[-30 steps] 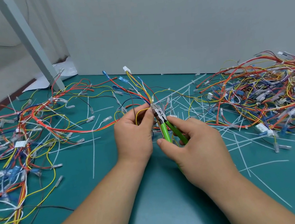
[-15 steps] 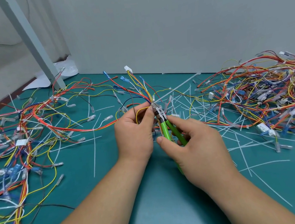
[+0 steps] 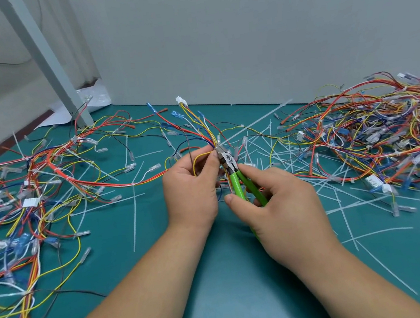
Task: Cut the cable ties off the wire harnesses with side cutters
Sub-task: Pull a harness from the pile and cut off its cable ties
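Side cutters (image 3: 227, 159), green handles gripped in the right hand (image 3: 282, 203), nose into the wire harness (image 3: 200, 131) the left hand (image 3: 191, 189) pinches above the mat (image 3: 111, 219); I'd nip only the hidden tie, sparing insulation.

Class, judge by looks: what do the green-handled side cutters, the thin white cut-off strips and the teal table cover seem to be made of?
The green-handled side cutters: grey, dully shining head, likely steel; smooth glossy green grips, probably plastic or rubber sleeves. The thin white cut-off strips: semi-translucent, gently bending, likely nylon. The teal table cover: matte, even, seamless, perhaps rubber or vinyl.
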{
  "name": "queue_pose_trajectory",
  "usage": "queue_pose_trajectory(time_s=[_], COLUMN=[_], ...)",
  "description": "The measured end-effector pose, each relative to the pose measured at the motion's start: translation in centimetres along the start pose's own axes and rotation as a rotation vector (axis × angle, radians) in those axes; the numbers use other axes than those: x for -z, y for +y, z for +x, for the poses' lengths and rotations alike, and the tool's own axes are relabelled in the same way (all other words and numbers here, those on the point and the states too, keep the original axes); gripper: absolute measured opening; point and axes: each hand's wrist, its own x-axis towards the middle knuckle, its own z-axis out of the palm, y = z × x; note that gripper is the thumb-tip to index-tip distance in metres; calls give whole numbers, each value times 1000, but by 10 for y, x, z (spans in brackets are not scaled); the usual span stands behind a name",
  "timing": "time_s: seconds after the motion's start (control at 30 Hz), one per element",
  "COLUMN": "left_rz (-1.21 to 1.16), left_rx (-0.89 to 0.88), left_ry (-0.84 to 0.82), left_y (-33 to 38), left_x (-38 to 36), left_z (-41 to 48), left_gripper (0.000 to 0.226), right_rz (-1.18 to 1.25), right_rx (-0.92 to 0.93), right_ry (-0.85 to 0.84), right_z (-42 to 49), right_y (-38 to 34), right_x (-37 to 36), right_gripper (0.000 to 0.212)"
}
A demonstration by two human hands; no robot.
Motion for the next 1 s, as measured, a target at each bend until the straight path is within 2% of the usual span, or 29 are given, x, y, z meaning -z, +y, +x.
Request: queue_pose_trajectory(time_s=[0.47, 0.63, 0.8, 1.0], left_rz=[-39, -20, -28, -20], left_rx=[14, 13, 9, 3], left_ry=[-15, -8, -14, -12], left_y=[0, 1, 3, 3], left_x=[0, -1, -1, -1], left_z=[1, 0, 0, -1], left_gripper=[17, 22, 27, 17], right_rz=[22, 45, 0, 8], right_rx=[14, 19, 62, 86], right_ry=[10, 4, -6, -28], right_z=[-2, -2, -1, 0], right_y=[-2, -2, -2, -4], right_x=[-4, -6, -4, -3], right_gripper=[64, 34, 31, 27])
